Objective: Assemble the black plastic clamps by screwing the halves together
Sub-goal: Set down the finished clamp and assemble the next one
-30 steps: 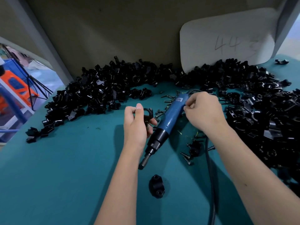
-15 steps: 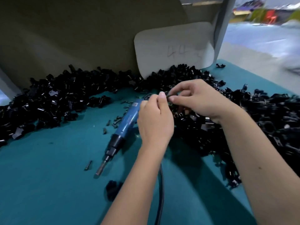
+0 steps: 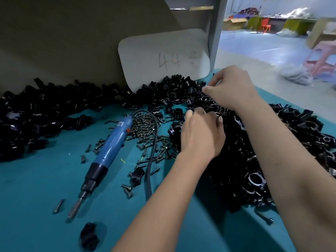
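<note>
Black plastic clamp halves lie in a long heap (image 3: 45, 110) along the back wall and in a thick pile (image 3: 254, 157) on the right. My left hand (image 3: 201, 135) rests knuckles-up on the edge of the right pile, its fingers curled down so that what they hold is hidden. My right hand (image 3: 231, 88) reaches over the far part of the pile, thumb and fingers a little apart with nothing visible between them. The blue electric screwdriver (image 3: 112, 148) lies on the teal table (image 3: 36, 197), tip towards me, untouched. Loose screws (image 3: 145, 124) are heaped beside it.
The screwdriver's black cable (image 3: 151, 160) loops through the screws and runs towards me. One black clamp (image 3: 89, 235) lies at the near edge and another piece (image 3: 137, 176) beside the cable. A white card marked "44" (image 3: 163, 59) leans on the back wall. The table's edge is on the right.
My view has swung right. My right hand left the screwdriver, met the left hand, then reached out to the far pile. My left hand moved right onto the pile.
</note>
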Action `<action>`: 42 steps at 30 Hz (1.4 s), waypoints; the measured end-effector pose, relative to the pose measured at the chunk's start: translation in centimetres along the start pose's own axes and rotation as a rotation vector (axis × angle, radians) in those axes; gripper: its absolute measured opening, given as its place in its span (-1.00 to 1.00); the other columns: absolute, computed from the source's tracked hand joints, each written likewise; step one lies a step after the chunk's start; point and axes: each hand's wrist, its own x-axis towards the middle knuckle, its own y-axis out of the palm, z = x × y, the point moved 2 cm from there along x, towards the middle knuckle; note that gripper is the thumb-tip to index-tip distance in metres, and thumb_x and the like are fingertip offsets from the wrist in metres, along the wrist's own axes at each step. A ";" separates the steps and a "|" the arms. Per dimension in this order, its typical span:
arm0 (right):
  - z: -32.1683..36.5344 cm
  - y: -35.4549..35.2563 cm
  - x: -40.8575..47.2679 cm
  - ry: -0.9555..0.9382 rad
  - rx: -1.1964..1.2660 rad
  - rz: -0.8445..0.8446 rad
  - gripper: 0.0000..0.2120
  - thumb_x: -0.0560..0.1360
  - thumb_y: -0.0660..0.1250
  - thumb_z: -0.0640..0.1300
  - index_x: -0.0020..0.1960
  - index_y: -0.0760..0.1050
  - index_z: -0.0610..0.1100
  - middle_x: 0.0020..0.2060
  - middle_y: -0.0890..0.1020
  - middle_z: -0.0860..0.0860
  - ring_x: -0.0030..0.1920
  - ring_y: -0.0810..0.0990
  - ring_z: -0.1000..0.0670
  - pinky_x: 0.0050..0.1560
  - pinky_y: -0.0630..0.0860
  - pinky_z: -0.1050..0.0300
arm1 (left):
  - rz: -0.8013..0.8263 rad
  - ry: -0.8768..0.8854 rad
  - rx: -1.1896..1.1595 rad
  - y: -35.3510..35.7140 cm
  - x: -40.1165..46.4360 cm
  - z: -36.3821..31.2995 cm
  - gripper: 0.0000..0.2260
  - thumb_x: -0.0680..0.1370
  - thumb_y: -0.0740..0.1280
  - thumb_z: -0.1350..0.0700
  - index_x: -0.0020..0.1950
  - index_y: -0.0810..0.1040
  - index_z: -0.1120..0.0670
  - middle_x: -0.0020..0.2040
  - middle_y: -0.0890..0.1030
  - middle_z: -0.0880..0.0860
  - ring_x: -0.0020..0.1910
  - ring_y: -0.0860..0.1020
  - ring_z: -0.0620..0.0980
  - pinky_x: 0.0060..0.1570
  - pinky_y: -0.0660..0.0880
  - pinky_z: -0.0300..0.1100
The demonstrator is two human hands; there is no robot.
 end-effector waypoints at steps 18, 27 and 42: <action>5.0 17.0 7.8 -0.335 -0.374 0.407 -0.75 0.56 0.41 -0.26 0.23 0.62 -0.15 0.28 0.51 -0.18 0.25 0.56 -0.27 0.27 0.53 -0.02 | -0.040 -0.349 0.021 -4.5 4.6 12.9 -0.83 0.53 0.29 0.19 -0.16 0.63 0.00 -0.03 0.65 0.03 0.14 0.51 0.13 0.11 0.50 -0.03; 10.0 16.0 5.7 0.171 0.656 0.049 -0.77 0.70 0.22 -0.08 -0.05 0.40 -0.21 -0.14 0.61 -0.19 -0.22 0.71 -0.23 -0.22 0.61 0.00 | -0.301 -0.472 0.128 -11.3 4.0 20.0 -0.78 0.55 0.29 0.12 0.09 0.69 0.03 0.13 0.64 0.13 0.21 0.48 0.22 0.19 0.44 -0.04; 13.9 17.1 -7.6 0.198 1.253 0.357 -0.62 0.62 0.40 0.08 -0.19 0.36 -0.12 -0.46 0.42 0.11 -0.47 0.51 0.02 -0.52 0.34 0.20 | -0.244 -0.443 0.275 -16.3 -3.5 27.2 -0.68 0.53 0.51 0.21 0.25 0.66 -0.03 0.15 0.67 0.07 0.16 0.62 0.07 0.22 0.53 -0.05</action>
